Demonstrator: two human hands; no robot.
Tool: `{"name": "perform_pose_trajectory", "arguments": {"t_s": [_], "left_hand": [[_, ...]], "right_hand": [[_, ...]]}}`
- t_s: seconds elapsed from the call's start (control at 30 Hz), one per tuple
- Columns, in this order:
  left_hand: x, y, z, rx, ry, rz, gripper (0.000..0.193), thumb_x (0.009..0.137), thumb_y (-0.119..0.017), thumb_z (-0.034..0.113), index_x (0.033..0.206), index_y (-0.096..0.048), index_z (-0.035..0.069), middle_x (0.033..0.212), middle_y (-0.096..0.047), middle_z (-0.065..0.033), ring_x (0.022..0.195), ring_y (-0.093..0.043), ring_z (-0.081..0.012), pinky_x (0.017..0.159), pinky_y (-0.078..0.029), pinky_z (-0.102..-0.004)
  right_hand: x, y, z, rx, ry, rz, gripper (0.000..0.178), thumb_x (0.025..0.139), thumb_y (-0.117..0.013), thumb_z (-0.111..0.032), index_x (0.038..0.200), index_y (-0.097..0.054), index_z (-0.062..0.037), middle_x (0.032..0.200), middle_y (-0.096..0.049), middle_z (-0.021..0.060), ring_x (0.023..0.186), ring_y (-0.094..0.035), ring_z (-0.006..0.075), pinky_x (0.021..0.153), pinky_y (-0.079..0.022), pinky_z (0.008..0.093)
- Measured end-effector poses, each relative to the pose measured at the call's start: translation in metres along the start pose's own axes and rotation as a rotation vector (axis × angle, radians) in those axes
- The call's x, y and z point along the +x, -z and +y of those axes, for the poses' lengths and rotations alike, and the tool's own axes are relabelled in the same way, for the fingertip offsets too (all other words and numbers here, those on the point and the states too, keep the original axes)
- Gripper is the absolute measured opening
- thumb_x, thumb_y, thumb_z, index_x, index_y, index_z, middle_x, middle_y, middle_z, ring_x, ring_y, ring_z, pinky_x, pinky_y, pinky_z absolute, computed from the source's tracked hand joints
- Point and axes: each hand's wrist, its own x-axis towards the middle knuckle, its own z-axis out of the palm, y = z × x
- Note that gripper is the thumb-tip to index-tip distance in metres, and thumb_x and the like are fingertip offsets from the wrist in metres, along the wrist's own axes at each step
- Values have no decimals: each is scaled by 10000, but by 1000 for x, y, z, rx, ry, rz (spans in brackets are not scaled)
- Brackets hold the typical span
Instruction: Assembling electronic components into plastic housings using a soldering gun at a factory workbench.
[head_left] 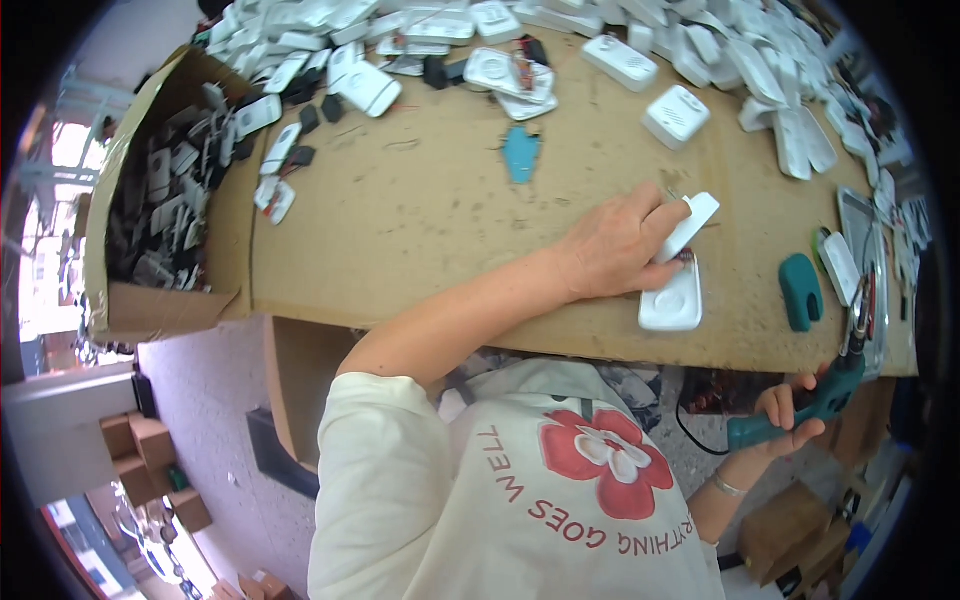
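We hold a narrow white piece (697, 218) tilted above a white casing (673, 308) with rounded corners, which lies near the front edge of the worktop (430, 230), circular marking uppermost. Our teal power tool (838, 392) points its dark nose upward.

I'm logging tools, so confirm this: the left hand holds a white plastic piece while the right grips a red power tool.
Not red: the head view shows the right hand gripping a teal power tool; the left hand holds a white plastic piece.
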Motion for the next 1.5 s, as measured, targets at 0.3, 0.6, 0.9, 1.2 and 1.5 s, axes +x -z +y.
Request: {"name": "perform_pose_trajectory", "arguments": {"t_s": [0.3,0.6,0.9,1.2,1.5], "left_hand": [[-81,96,-26,-392,400,498,434,808,-647,103,1208,-501,16,1178,-544,-86,1067,-541,-177,899,-439,-313],[-205,244,-49,924,192,365,572,732,-696,82,1260,-489,14,1213,-527,-134,1061,-552,-235,925,-418,-343],[-227,284,-74,370,541,497,769,741,-674,164,1402,-310,10,1419,-344,-214,1326,-330,-327,1082,-257,-409],[-211,320,-193,736,879,93,822,689,-713,489,1370,-418,136,1388,-404,-164,1288,-379,-339,1027,-307,-466],[-214,311,-225,566,751,388,427,846,-609,200,1244,-532,67,1100,-581,-138,963,-580,-253,832,-446,-335]], "right_hand": [[15,0,24,74,-52,-26,789,848,-680,-191,1457,-189,-88,1265,-498,150,676,-505,135,641,-463,269],[28,0,42,-22,-125,-9,801,861,-666,-213,1464,-154,-88,1273,-491,147,682,-510,139,644,-460,280],[36,-4,44,-87,-160,27,805,863,-663,-211,1464,-144,-86,1285,-482,142,670,-498,134,635,-450,273],[36,1,57,-58,-152,110,810,855,-671,-201,1463,-149,-85,1288,-480,148,662,-499,139,631,-454,280],[36,8,62,-45,-161,127,808,864,-660,-173,1472,-132,-115,1314,-464,134,693,-471,130,658,-432,260]]}}
